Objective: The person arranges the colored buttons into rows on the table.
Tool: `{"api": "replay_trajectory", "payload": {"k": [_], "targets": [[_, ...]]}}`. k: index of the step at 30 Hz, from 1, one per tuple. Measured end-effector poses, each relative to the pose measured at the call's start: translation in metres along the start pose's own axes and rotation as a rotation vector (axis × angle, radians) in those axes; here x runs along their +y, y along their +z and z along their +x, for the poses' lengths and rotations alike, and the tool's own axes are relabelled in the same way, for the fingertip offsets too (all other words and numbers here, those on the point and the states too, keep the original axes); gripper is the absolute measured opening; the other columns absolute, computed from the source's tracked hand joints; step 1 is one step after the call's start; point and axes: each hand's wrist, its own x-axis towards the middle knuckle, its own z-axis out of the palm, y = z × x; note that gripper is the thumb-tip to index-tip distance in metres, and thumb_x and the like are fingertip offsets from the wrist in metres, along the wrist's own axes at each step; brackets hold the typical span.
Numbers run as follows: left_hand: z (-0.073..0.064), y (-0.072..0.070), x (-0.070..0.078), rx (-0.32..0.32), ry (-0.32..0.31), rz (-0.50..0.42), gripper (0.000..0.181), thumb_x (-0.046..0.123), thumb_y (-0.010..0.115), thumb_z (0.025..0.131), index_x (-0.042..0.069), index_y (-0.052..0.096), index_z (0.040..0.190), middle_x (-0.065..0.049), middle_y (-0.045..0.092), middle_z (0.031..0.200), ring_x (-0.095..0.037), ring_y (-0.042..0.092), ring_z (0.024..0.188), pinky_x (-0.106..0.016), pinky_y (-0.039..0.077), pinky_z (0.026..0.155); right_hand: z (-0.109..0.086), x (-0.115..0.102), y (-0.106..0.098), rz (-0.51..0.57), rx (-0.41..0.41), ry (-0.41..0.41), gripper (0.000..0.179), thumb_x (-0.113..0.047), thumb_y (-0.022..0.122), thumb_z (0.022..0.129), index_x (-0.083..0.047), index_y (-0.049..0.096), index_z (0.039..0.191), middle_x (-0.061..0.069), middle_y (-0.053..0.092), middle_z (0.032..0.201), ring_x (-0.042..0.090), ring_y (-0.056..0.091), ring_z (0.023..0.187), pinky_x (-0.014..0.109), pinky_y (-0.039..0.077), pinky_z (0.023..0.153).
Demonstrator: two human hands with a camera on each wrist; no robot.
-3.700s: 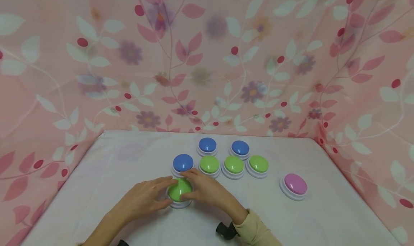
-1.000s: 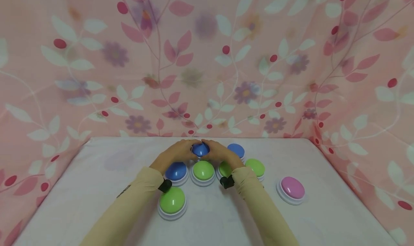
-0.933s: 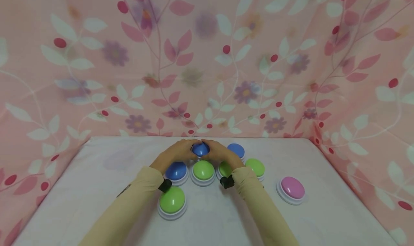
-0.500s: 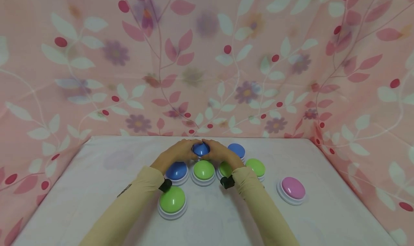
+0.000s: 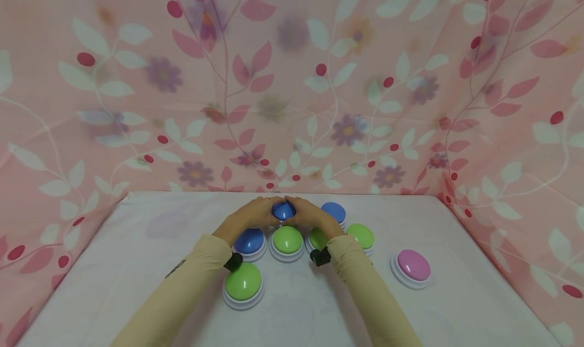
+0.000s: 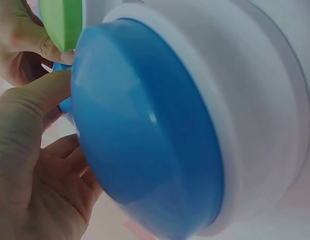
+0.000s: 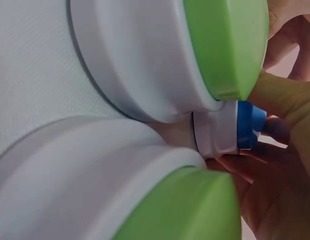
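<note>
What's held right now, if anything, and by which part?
The back-left blue button, cupped at its sides between the left hand and the right hand. Exact fingertip contacts are partly hidden.

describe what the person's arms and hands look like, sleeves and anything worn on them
The left sleeve and right sleeve are long, plain beige, and creased near the cuffs. The left hand and right hand wear no gloves. A small black device shows at each wrist. At the left sleeve's outer edge is a dark patch, too small to make out.
</note>
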Motion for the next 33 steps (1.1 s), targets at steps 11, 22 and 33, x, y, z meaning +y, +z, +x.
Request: {"api": "replay_trajectory", "payload": {"k": [11, 22, 33], "targets": [[-0.002, 0.001, -0.002, -0.008, -0.008, 0.005, 0.070, 0.025, 0.075, 0.087, 0.015, 0.043, 0.150, -0.014, 0.057, 0.139, -0.035, 0.054, 0.127, -0.055, 0.041, 0.107, 0.000, 0.000, 0.002, -0.005, -0.004, 0.023, 0.078, -0.018, 0.073, 0.090, 0.001, 0.031, 0.153, 0.019, 0.041, 0.153, 0.032, 0.038, 0.142, 0.044, 0.027, 0.119], [-0.008, -0.007, 0.000, 0.029, 0.018, 0.030, 0.076, 0.030, 0.076, 0.087, 0.017, 0.040, 0.152, -0.012, 0.053, 0.145, -0.030, 0.052, 0.131, -0.051, 0.039, 0.110, -0.002, -0.003, 0.000, -0.018, 0.066, 0.023, 0.084, -0.027, 0.074, 0.090, -0.003, 0.028, 0.155, 0.015, 0.039, 0.155, 0.030, 0.038, 0.142, 0.044, 0.029, 0.118], [-0.019, -0.023, 0.004, 0.070, 0.126, 0.083, 0.067, 0.022, 0.073, 0.088, 0.013, 0.045, 0.149, -0.009, 0.055, 0.143, -0.029, 0.057, 0.125, -0.046, 0.044, 0.107, -0.005, -0.012, -0.009, -0.048, 0.116, -0.059, 0.077, -0.022, 0.075, 0.089, 0.001, 0.036, 0.151, 0.015, 0.046, 0.151, 0.029, 0.046, 0.137, 0.041, 0.034, 0.115]]}}
